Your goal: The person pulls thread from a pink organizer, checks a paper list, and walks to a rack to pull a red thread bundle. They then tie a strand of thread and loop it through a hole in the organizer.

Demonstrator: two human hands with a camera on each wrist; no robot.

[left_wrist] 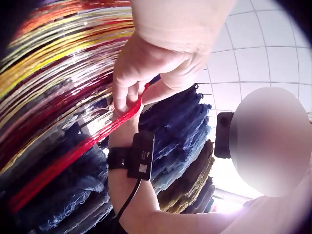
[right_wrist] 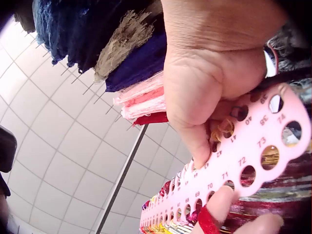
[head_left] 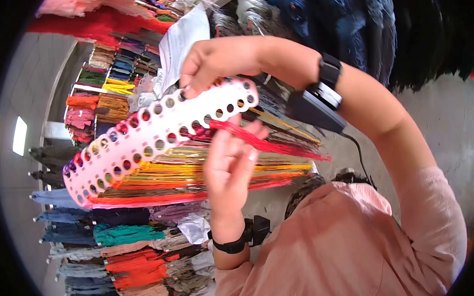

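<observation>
My right hand [head_left: 212, 59] grips one end of a long pink thread card [head_left: 141, 136] punched with numbered holes; in the right wrist view the thumb [right_wrist: 195, 141] presses on the card [right_wrist: 263, 141]. Many coloured threads [head_left: 196, 176] hang from its holes. Just below the card, my left hand [head_left: 232, 159] pinches a red strand [head_left: 268, 144]. The left wrist view shows that hand [left_wrist: 146, 68] with the red strand [left_wrist: 73, 156] running away from its fingers. In the right wrist view a left fingertip [right_wrist: 224, 200] touches the card's edge, with red thread [right_wrist: 207, 222] across it.
Shelves of folded coloured yarn skeins [head_left: 125, 258] fill the left side. Dark blue skeins [head_left: 321, 12] hang at the top, beside a white paper sheet [head_left: 182, 39]. A tiled surface [right_wrist: 58, 161] lies behind the hands. My pink sleeve [head_left: 357, 238] fills the lower right.
</observation>
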